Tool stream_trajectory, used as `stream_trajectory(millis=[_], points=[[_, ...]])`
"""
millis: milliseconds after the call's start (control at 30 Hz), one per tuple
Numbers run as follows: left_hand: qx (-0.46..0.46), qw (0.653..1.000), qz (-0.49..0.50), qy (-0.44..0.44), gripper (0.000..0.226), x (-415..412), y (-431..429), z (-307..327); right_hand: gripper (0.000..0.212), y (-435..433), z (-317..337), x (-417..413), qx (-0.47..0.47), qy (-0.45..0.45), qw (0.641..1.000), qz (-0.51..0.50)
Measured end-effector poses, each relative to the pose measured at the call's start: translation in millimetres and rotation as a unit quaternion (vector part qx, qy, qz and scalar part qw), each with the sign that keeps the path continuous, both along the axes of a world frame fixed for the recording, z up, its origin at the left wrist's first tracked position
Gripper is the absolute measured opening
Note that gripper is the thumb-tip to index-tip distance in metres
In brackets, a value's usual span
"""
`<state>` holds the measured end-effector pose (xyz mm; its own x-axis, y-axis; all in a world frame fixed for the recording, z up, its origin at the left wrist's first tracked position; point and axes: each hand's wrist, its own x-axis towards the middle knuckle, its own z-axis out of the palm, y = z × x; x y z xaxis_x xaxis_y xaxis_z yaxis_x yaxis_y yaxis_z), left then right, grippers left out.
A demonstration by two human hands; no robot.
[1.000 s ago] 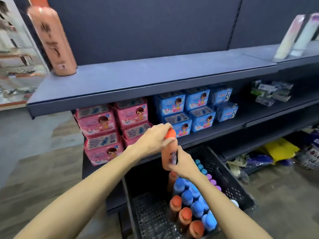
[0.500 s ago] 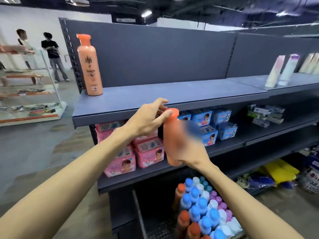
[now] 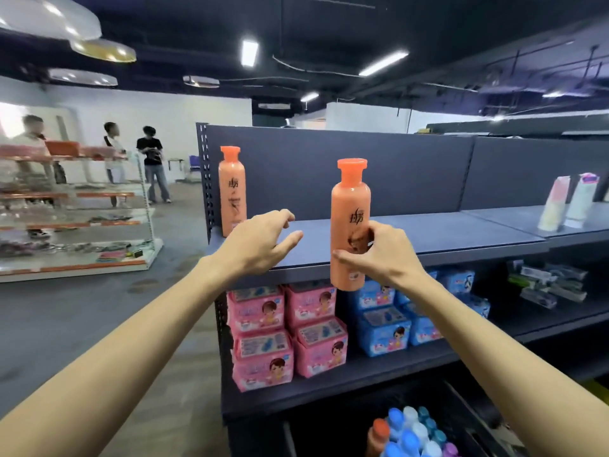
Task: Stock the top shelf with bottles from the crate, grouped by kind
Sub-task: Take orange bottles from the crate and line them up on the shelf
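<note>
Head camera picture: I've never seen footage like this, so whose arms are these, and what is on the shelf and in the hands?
There is no machine. The camera sits on a person's head and looks forward and down, so the two bare arms are the wearer's own. The right hand grips an orange bottle upright at the front edge of the top shelf, its base not yet on the shelf. The left hand is open and holds nothing. On that shelf a matching bottle stands at the left end and two pale tubes stand far right. Below, the crate holds more bottles with blue, white and orange caps.
</note>
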<state>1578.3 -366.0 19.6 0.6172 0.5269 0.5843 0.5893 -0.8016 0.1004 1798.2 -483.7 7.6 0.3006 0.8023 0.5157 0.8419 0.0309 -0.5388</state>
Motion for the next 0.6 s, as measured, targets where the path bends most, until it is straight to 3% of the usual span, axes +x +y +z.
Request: stream_trajectory(millis=[600], points=[[0.017, 0.986, 0.151, 0.066, 0.032, -92, 5, 8, 0.043, 86, 21, -102, -0.026, 0.056, 0.994, 0.086]])
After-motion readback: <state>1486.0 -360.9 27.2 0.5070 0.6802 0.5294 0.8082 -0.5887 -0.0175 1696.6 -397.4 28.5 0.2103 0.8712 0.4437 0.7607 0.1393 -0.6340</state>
